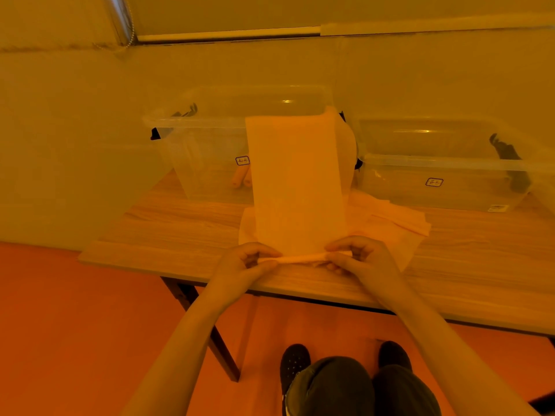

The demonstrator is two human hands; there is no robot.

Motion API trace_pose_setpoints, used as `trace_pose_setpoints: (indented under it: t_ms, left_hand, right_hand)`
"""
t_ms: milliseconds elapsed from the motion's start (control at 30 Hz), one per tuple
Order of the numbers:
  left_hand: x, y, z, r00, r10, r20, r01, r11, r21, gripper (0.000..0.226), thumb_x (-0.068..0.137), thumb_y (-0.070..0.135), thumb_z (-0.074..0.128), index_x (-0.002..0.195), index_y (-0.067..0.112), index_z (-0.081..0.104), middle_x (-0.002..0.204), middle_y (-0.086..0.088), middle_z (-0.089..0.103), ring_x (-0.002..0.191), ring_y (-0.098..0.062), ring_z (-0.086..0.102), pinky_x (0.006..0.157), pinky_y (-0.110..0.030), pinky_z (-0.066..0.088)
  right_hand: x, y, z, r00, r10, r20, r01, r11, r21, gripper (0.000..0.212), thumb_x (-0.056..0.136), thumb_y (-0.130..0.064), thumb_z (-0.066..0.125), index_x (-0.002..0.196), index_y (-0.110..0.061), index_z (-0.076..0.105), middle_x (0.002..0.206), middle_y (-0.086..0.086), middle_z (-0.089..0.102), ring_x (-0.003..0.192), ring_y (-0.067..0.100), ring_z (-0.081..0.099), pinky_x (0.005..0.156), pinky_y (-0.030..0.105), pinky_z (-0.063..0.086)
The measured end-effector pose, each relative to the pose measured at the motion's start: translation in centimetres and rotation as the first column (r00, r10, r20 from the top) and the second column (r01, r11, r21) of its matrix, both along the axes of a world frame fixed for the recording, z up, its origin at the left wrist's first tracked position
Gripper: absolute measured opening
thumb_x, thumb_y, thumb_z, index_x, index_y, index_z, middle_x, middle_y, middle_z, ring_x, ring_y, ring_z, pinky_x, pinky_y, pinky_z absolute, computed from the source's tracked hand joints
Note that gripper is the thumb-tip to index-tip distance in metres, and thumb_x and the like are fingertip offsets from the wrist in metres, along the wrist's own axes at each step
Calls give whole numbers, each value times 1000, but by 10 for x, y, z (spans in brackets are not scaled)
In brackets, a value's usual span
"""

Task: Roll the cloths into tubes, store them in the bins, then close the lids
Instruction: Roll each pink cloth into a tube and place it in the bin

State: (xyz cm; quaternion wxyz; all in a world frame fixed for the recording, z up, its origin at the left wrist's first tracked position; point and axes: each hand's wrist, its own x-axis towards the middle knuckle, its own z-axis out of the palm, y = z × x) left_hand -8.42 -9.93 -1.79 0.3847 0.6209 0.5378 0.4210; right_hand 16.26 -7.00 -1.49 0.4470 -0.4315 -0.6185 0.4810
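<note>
Cloth [297,181] near edge pinched by curled fingers of left hand [246,265] and right hand [357,259].

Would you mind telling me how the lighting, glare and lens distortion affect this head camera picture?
Head view: a strong orange cast tints everything, so true colours cannot be told; small glare streaks sit on the left bin and right bin; wide-angle distortion bends the table edge; the cloth and both hands stay reasonably sharp.
</note>
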Motion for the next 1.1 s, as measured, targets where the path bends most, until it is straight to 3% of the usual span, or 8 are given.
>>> trace_pose_setpoints:
  t_ms: [100,200,400,567,700,867,1033,1100]
  left_hand:
    - [1,0,-1,1000,12,-19,-13,1000,-6,11,88,27,65,97,29,72,93,8,69,87,-6,63,73,-17,50]
    - [1,1,0,999,23,29,-22,999,-31,11,88,25,65,97,26,72,87,0,72,84,-15,67,73,-24,51]
    - [0,-1,0,1000,8,18,-8,1000,-6,14,82,20,72,94,28,72,97,8,70,90,-5,64,76,-21,53]
    - [2,-1,1,999,31,42,-29,999,-29,10,84,23,70,94,24,73,89,2,72,83,-11,68,72,-21,54]
    - [3,-2,1,996,31,85,-28,999,-42,11,84,19,69,95,20,72,87,-2,73,82,-14,69,70,-20,54]
    - [1,-1,0,999,1,54,-1,1000,-9,17,82,15,72,95,25,72,97,7,70,89,-4,64,76,-20,53]
    - [1,0,-2,999,17,44,-17,1000,-8,17,78,34,70,93,26,73,92,2,71,87,-15,66,76,-29,53]
    - [1,1,-2,999,16,45,-15,1000,-13,20,77,37,69,93,25,73,92,0,71,88,-18,66,77,-31,53]
  right_hand:
    - [1,1,-2,998,-4,60,2,1000,25,19,77,-12,76,91,-23,74,93,-8,71,88,9,67,77,24,56]
    - [1,1,-1,999,-5,41,4,1000,12,17,79,-9,74,90,-21,74,90,-3,71,84,13,68,74,23,56]
    - [-2,-1,1,999,15,48,-16,1000,4,7,83,-11,70,89,-14,73,81,2,74,71,17,69,63,21,54]
    - [1,-1,0,998,0,67,-2,1000,28,16,76,-23,74,92,-22,73,92,-7,71,85,12,68,74,26,56]
    - [1,0,-1,997,-17,70,14,999,31,13,81,-12,73,89,-22,73,88,-6,72,79,12,69,69,23,56]
    - [-2,0,1,999,-21,38,20,1000,12,9,82,-10,72,87,-18,73,80,-3,73,69,16,70,63,21,55]
    - [1,0,-1,996,-22,85,20,999,27,15,78,-14,76,90,-22,74,90,-4,71,83,12,68,73,26,56]
    - [1,1,-1,997,-32,69,31,999,24,13,79,-12,75,88,-21,74,88,-2,72,80,15,69,70,25,56]
